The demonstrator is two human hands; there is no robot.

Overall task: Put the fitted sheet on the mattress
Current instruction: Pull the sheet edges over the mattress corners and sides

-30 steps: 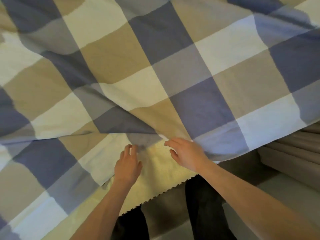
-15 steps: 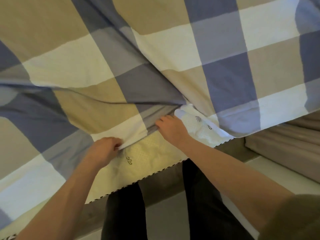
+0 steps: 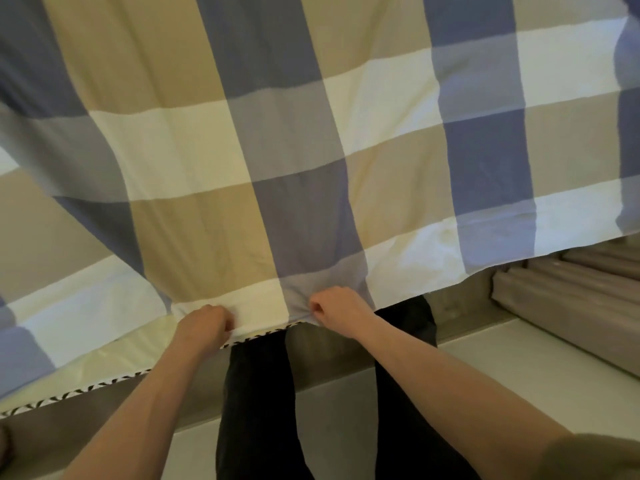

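Observation:
A fitted sheet [image 3: 298,140] in blue, tan and white checks fills most of the view, billowing above the bed. My left hand [image 3: 204,325] is a fist gripping its near hem on a white check. My right hand [image 3: 334,306] grips the same hem a little to the right, on a grey-blue check. Beneath the hem a strip of pale yellow mattress [image 3: 104,362] shows, with black-and-white piping along its near edge. The sheet hides the rest of the mattress.
My dark-trousered legs [image 3: 256,393] stand against the grey bed base [image 3: 114,407]. Pale floor [image 3: 485,368] lies to the right. A stack of ribbed beige fabric or cushions [image 3: 568,292] sits at the right, close to the sheet's hanging edge.
Both hands went from resting on the sheet to clenching its hem and pulled it toward me. The sheet now covers the patterned mattress top that showed between my hands.

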